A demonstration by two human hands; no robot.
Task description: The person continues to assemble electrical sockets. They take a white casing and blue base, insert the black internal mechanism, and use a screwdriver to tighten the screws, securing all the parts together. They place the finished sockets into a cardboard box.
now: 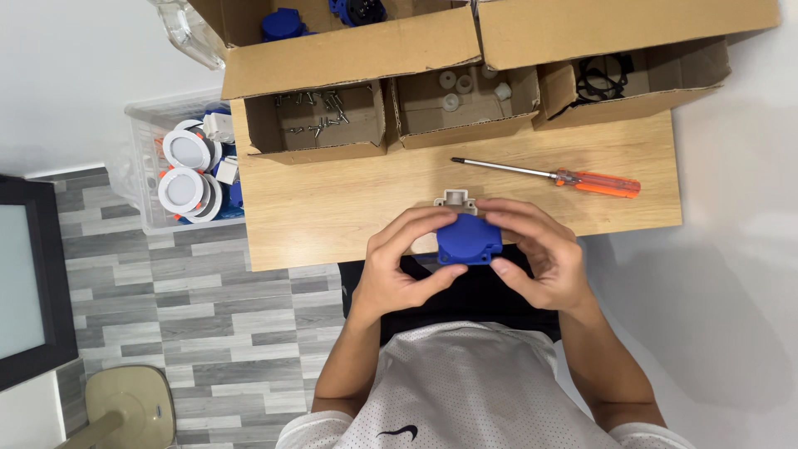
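Both hands, left [399,270] and right [536,254], pinch the blue socket [470,239] from either side, steadying it over the table [332,208], screwdriver [553,175] within reach.

From my remote seat I saw that the person wore a white short-sleeved jersey of perforated mesh fabric [474,391], dotted all over with tiny dark holes. A small dark curved emblem sat low on its chest. The sleeves ended high on the upper arms, so both forearms were bare. Both the left hand [397,268] and right hand [540,254] were ungloved, with no rings or watch visible.
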